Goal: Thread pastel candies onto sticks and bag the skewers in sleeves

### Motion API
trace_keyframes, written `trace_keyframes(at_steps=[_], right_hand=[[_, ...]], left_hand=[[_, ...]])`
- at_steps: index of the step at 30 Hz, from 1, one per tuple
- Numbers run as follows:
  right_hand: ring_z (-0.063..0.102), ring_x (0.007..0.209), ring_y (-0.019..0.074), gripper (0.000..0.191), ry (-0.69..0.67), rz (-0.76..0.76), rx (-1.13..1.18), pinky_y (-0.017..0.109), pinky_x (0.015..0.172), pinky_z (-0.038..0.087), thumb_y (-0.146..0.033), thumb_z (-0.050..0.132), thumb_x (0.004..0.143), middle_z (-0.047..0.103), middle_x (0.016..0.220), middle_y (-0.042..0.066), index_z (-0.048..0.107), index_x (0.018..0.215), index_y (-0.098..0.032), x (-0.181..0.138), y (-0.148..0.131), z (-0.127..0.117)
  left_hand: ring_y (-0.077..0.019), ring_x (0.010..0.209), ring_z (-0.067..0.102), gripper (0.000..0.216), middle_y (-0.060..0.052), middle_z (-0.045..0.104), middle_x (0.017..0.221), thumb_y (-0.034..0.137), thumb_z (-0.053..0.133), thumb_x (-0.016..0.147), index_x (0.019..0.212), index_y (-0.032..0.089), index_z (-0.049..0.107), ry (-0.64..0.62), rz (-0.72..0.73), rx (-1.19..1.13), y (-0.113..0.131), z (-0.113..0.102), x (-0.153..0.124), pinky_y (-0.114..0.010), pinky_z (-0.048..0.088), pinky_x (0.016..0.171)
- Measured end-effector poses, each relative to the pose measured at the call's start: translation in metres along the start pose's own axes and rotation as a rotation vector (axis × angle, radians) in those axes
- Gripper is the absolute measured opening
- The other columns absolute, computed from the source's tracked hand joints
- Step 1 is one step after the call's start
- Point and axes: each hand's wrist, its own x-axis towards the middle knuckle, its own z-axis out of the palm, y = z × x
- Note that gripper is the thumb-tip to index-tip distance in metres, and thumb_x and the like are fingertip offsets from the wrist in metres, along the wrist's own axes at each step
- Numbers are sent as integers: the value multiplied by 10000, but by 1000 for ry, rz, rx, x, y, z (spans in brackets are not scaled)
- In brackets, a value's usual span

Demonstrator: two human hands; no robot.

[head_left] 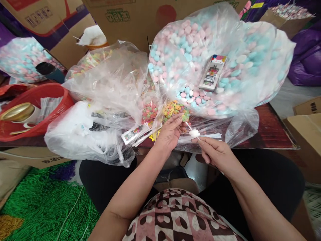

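Observation:
A small white candy piece, like a marshmallow (194, 133), sits on a thin white stick (188, 126) between my hands. My right hand (217, 154) pinches the lower end of this stick just below the white piece. My left hand (172, 132) is closed, thumb and fingertips together beside the stick's upper end; what lies between them is too small to make out. Just beyond my left fingertips are ring-shaped gummies (173, 109) in yellow, orange and green. Several white sticks (210, 136) lie on clear plastic under my hands.
Large clear bags of pink, blue and white candies (190, 36) fill the back right, with a printed packet stack (212, 73) on top. A plastic bag (107, 77) and a red basket (54, 115) stand left. More printed packets (136, 133) lie near the table's front edge (273, 144).

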Motion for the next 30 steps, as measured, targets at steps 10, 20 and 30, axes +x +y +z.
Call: trace_keyframes(at_steps=[10, 20, 30], right_hand=[[308, 356, 80, 418, 56, -61, -18, 211, 378, 250, -487, 519, 896, 419, 404, -75, 709, 1064, -155, 5, 6, 4], [299, 356, 82, 407, 26, -53, 70, 216, 374, 212, -538, 526, 881, 384, 405, -86, 680, 949, -167, 9, 9, 14], [393, 415, 101, 437, 107, -199, -47, 241, 446, 312, -578, 461, 918, 509, 488, -35, 580, 710, -213, 25, 20, 13]], left_hand=[[-79, 620, 590, 226, 16, 638, 684, 275, 785, 680, 816, 145, 659, 1, 84, 201, -11, 7, -7, -209, 456, 597], [-114, 790, 643, 148, -27, 705, 895, 274, 546, 897, 957, 187, 650, -153, 617, 1033, -11, -15, -12, -242, 504, 747], [-149, 920, 669, 184, -72, 716, 1023, 239, 529, 902, 1039, 185, 639, -178, 649, 1155, -17, -11, -12, -270, 523, 821]])
